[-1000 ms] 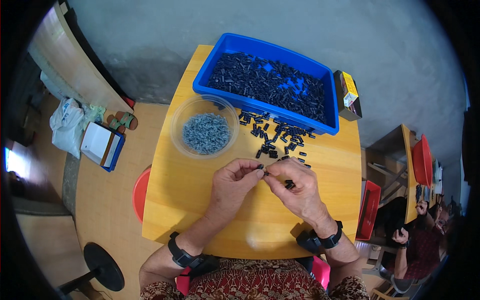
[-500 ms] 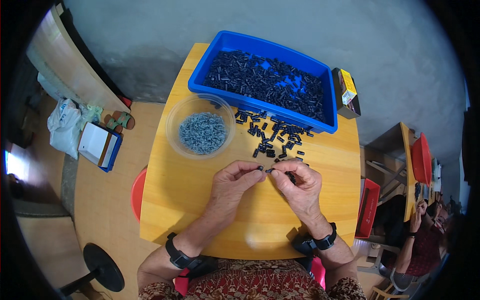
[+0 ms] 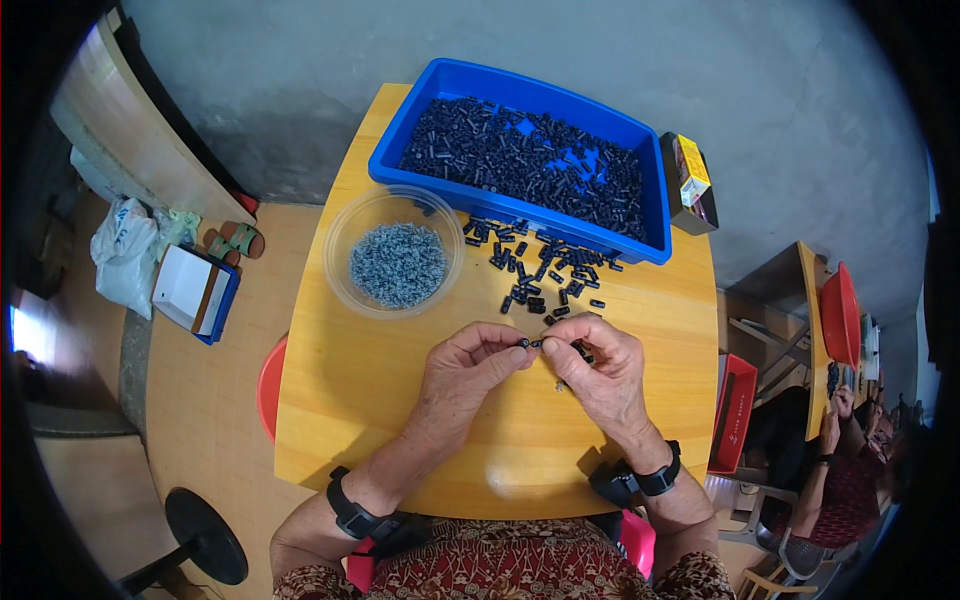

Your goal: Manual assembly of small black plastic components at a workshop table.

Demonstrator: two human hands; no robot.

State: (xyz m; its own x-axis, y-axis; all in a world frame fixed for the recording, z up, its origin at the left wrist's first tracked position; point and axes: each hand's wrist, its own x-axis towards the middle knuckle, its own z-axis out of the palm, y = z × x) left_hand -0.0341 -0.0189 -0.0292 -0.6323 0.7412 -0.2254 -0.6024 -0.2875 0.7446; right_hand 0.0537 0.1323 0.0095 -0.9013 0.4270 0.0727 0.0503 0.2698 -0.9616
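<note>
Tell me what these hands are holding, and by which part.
The left hand pinches a small black piece, the right hand another small dark piece, with more dark bits tucked in its fingers. Which end is gripped is too small to tell.

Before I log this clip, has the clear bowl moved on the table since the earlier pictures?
No: judged against the wooden table, the clear bowl keeps its place; both drift slightly left in the picture together, which suggests the viewpoint shifted.
</note>
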